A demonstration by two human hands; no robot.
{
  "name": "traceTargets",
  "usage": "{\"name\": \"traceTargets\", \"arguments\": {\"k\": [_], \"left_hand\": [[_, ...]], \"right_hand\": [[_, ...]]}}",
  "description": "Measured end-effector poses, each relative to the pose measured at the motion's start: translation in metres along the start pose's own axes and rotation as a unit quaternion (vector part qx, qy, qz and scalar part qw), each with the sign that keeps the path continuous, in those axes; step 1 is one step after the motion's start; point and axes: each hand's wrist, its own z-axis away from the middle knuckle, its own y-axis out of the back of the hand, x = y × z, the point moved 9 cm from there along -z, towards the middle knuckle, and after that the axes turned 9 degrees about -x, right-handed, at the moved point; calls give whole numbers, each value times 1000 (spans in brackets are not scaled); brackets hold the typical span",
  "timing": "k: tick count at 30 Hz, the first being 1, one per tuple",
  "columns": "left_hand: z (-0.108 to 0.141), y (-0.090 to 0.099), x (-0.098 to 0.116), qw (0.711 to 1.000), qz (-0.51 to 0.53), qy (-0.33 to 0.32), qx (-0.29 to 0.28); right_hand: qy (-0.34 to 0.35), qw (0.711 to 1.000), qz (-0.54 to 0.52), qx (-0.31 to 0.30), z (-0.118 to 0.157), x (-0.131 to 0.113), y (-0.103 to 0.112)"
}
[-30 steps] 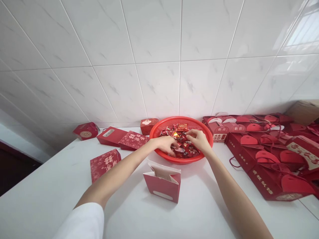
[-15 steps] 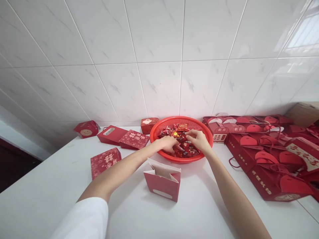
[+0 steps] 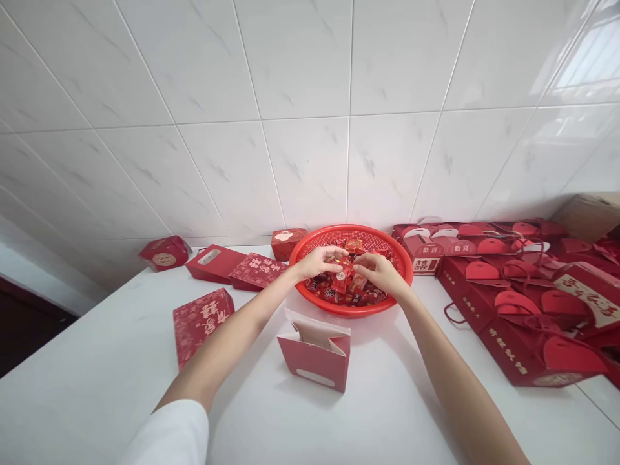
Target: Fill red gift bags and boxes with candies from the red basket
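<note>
A red plastic colander [image 3: 353, 310] stands near the wall, filled with small candies in shiny red wrappers [image 3: 361, 298]. Over the pile, my left hand [image 3: 316, 263] has its fingers closed on a red wrapped candy [image 3: 341, 274]. From the other side my right hand [image 3: 380, 271] pinches at the same candy's right edge; its fingertips are partly hidden. In front of the colander an upright red paper gift box [image 3: 317, 363] faces me with its top open, pale inside. No hand touches the box.
Left on the white table [image 3: 111, 387] lie a patterned red box [image 3: 201, 320], two flat red boxes [image 3: 216, 263] and a small red box [image 3: 165, 253]. Another small box [image 3: 289, 243] sits behind the colander. Many red handled boxes [image 3: 504, 323] crowd the right side, beside a cardboard box [image 3: 588, 216].
My left hand has risen out of the candy pile and now holds a red wrapped candy. My right hand has moved slightly left and down, to that candy. The view has shifted slightly.
</note>
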Motion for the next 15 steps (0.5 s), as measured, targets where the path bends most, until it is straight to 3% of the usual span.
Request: {"name": "traceTargets", "arguments": {"k": [6,15], "left_hand": [[3,5,6,999,3,-23,29],[1,-2,2,1000,-5,-4,1]], "right_hand": [[14,998,-32,-48,-1,-1,-11],[9,992,-112,-48,-1,2,-10]]}}
